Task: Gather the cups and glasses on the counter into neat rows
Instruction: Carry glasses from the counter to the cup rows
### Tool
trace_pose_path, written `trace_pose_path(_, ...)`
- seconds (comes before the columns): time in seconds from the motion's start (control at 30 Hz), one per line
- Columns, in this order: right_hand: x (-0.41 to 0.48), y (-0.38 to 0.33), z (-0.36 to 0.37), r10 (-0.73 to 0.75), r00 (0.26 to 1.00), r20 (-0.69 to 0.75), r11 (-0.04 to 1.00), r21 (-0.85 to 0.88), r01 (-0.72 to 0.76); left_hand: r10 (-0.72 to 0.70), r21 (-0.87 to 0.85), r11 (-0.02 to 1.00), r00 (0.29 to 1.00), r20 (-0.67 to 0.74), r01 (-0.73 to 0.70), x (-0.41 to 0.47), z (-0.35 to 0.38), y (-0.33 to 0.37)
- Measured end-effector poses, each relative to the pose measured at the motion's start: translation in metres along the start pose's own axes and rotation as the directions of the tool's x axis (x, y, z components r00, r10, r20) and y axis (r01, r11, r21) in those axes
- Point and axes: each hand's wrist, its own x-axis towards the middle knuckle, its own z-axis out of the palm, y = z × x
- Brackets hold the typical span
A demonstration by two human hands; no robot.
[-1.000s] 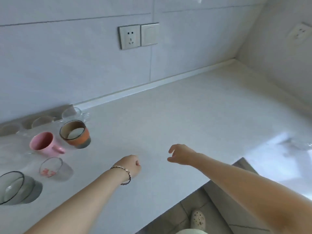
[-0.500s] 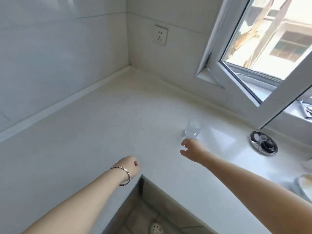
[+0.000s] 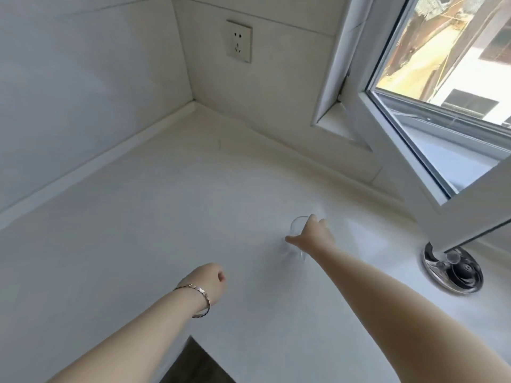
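step: right hand [image 3: 315, 238] closing on clear glass [image 3: 296, 235], lone on desk [image 3: 138, 244] near window frame [image 3: 392, 167]
fingers: right wrapping glass, grip seemingly incomplete; left hand [image 3: 208, 280] fisted, empty
next: firm grip, lift, carry to rows

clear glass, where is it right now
In the head view the glass stands on the counter right of centre, under the right hand, left of the metal fitting below the window.
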Motion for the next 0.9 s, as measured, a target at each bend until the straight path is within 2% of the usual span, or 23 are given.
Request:
trace_pose_path(0.17,0.002,0.005,0.000,-0.043,0.999,-0.008,0.999,-0.031,0.043,-0.068,-0.050,0.996,0.998,-0.003,0.068,-0.001,0.001,-0.024)
trace_pose_path(0.27,-0.008,-0.004,0.002,-0.168,0.986,0.012,0.976,-0.138,0.168,-0.122,-0.101,0.987,0.993,0.009,0.122,-0.011,0.000,-0.043)
trace_pose_path(0.37,-0.031,-0.031,0.015,-0.328,0.940,0.097,0.914,-0.220,0.341,-0.187,-0.140,0.972,0.982,0.009,0.187,-0.027,-0.003,-0.070)
trace_pose_path(0.47,-0.067,-0.069,0.037,-0.465,0.860,0.210,0.834,-0.222,0.505,-0.272,-0.200,0.944,0.962,-0.026,0.262,-0.053,-0.007,-0.103)
trace_pose_path(0.63,-0.153,-0.143,0.088,-0.634,0.686,0.356,0.665,-0.201,0.719,-0.410,-0.341,0.866,0.910,-0.066,0.366,-0.121,-0.013,-0.174)
trace_pose_path(0.8,-0.264,-0.207,0.151,-0.733,0.512,0.448,0.497,-0.162,0.852,-0.535,-0.436,0.779,0.841,-0.085,0.451,-0.217,-0.004,-0.274)
trace_pose_path(0.9,-0.334,-0.238,0.194,-0.757,0.431,0.491,0.414,-0.150,0.898,-0.627,-0.494,0.704,0.773,-0.097,0.510,-0.287,0.008,-0.337)
